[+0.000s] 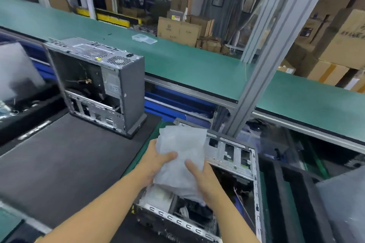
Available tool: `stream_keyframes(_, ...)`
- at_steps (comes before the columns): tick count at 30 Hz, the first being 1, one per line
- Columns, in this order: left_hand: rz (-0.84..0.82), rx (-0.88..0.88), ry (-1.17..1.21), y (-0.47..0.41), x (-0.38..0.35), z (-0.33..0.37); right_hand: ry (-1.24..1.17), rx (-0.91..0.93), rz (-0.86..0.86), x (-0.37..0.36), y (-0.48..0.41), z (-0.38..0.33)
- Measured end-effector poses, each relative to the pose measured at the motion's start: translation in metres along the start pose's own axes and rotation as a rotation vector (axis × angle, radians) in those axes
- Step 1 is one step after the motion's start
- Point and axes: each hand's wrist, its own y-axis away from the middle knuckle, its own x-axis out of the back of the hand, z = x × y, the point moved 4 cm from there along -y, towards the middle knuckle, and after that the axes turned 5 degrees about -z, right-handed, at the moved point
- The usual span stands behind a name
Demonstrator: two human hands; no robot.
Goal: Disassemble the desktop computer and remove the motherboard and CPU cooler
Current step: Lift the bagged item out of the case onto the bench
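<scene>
Head view: the fingers of both hands are curled round a pale, cloudy plastic bag. The left hand grips its left edge with the thumb on top, and the right hand pinches its near right side. This two-sided hold looks meant to steady or spread the limp bag, though I cannot tell whether anything is inside it. The bag hangs just above the computer case, which lies on its side with the open face up, so its inside can be reached from above. Dark parts and cables show in there, but the motherboard and cooler cannot be made out. To the left a second case stands upright on a dark mat. Behind them runs a long green tabletop carrying a clear tray. A metal post rises beside it, with stacked cardboard boxes beyond.
</scene>
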Motion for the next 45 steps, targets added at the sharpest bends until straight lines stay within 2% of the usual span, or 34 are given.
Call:
stream_keyframes(2, -0.055, 0.007, 0.082, 0.011, 0.016, 0.005, 0.183, 0.047, 0.034, -0.016, -0.012, -0.003)
stream_keyframes(4, -0.041, 0.099, 0.167, 0.030, 0.044, 0.008, 0.172, 0.028, -0.012, -0.040, -0.023, -0.004)
stream_keyframes(6, -0.053, 0.122, 0.122, 0.048, 0.077, 0.009, 0.184, 0.013, -0.091, -0.068, -0.030, -0.002)
stream_keyframes(9, 0.037, 0.113, 0.034, 0.083, 0.126, 0.017, 0.207, -0.005, -0.218, -0.119, -0.033, 0.004)
stream_keyframes(12, 0.144, 0.106, 0.026, 0.114, 0.168, 0.018, 0.274, 0.031, -0.244, -0.168, -0.036, 0.012)
stream_keyframes(17, 0.098, 0.178, 0.166, 0.184, 0.248, 0.006, 0.501, 0.069, -0.367, -0.267, -0.038, 0.030)
stream_keyframes(21, 0.169, 0.226, 0.227, 0.260, 0.326, -0.013, 0.506, -0.021, -0.498, -0.358, -0.018, 0.069)
stream_keyframes(25, 0.319, 0.273, 0.211, 0.340, 0.404, -0.041, 0.595, -0.095, -0.606, -0.452, 0.009, 0.120)
stream_keyframes(29, 0.480, 0.244, 0.216, 0.407, 0.472, -0.055, 0.686, -0.162, -0.727, -0.534, 0.027, 0.162)
stream_keyframes(37, 0.775, 0.226, 0.388, 0.511, 0.550, -0.088, 0.887, -0.161, -0.920, -0.664, 0.046, 0.227)
stream_keyframes(42, 1.175, 0.157, 0.409, 0.575, 0.587, -0.109, 0.820, -0.206, -1.125, -0.722, 0.076, 0.259)
stream_keyframes(45, 1.434, 0.108, 0.442, 0.611, 0.612, -0.120, 0.894, -0.254, -1.273, -0.740, 0.092, 0.272)
